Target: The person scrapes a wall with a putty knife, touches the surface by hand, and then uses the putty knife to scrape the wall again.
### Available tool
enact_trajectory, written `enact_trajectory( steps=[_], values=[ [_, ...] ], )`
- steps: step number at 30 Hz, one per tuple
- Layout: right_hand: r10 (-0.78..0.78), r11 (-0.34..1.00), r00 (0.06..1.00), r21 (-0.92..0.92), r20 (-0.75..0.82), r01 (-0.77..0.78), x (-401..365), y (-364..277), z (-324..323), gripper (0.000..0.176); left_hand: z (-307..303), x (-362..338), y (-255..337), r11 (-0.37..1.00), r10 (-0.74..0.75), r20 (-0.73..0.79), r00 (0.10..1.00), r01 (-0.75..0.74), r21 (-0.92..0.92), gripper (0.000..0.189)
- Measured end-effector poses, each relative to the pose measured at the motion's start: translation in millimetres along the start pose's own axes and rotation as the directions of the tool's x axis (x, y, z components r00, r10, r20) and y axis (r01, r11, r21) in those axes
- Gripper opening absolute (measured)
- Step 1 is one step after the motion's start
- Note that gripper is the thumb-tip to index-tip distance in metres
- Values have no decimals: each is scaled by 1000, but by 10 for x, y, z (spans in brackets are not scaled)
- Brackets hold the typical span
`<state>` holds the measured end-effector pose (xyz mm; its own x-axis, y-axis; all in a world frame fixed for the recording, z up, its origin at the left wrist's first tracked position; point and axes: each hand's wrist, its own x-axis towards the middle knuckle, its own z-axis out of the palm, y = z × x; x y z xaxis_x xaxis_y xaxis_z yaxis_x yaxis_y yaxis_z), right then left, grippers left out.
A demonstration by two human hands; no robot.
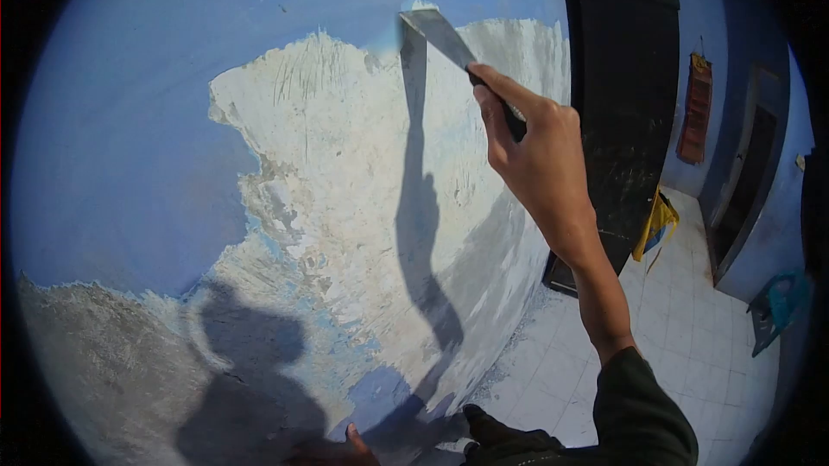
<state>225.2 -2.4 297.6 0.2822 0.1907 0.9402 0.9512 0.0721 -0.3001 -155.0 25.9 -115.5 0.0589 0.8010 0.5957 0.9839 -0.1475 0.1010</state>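
My right hand (540,151) is closed around the dark handle of a putty knife (440,37). The blade's wide edge meets the wall at the upper border of a scraped patch, where a small bit of loosened paint (420,6) shows at the edge. Blue paint (147,172) surrounds the bare, whitish patch (345,146), which has ragged edges and scratch marks. At the bottom edge, my left hand (356,447) shows only partly, close to the wall, with its thumb stretched out and nothing visible in it. The rest of it is in shadow or cut off.
A tall black panel (626,112) stands just right of the wall. Paint crumbs (501,371) lie along the base of the wall on the white tiled floor (682,354). Farther right are a yellow cloth or bag (658,224), a teal plastic object (781,302) and a doorway (749,164).
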Motion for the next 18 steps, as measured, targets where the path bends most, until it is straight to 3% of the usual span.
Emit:
enact_trajectory(
  steps=[8,11,18],
  values=[
    [11,994,998,-107,56,-5,85,-127,-19,25,56,-89,-1,988,104,-46,994,-98,121,63],
    [13,1000,996,-19,91,-11,-66,-48,-120,25,75,-122,-42,978,132,-60,990,-120,170,64],
    [-20,999,1000,-42,12,21,170,-103,-57,24,143,-191,-65,946,194,-80,978,-165,278,68]
  ],
)
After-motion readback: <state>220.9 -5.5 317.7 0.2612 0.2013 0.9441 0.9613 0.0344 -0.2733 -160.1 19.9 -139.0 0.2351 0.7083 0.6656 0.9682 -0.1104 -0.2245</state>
